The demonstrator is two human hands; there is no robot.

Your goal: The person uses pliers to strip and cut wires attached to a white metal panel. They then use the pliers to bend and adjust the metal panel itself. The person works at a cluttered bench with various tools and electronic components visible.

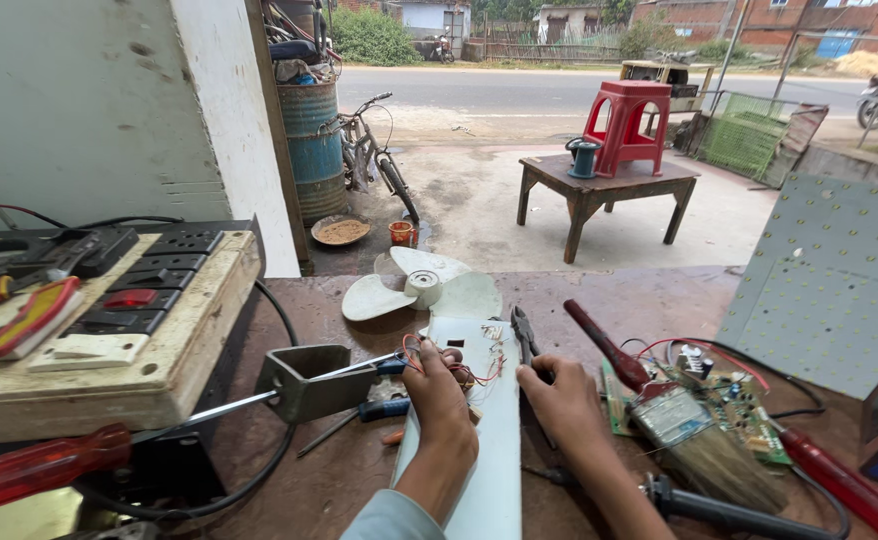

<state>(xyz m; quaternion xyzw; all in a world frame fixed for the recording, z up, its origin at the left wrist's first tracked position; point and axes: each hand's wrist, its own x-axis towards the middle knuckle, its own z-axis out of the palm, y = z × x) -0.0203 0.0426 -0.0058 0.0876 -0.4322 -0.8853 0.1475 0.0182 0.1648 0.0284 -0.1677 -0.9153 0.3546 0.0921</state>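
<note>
A long pale panel (pixel 494 440) lies on the workbench (pixel 339 480) running away from me. My left hand (pixel 442 395) rests on its left side, fingers curled on a bundle of red and orange wires (pixel 464 368) near the panel's far end. At the panel's right edge my right hand (pixel 559 395) is closed around the handles of dark pliers (pixel 525 335), whose jaws point away from me. Small components and thin wires (pixel 494 335) sit on the panel just beyond my fingers.
A white fan blade (pixel 419 290) lies past the panel. To the right are a paintbrush with a red handle (pixel 659 400), a green circuit board (pixel 739 400) and a grey perforated panel (pixel 829 290). A switchboard box (pixel 109 330), screwdrivers (pixel 39 465) and a metal bracket (pixel 309 380) are to the left.
</note>
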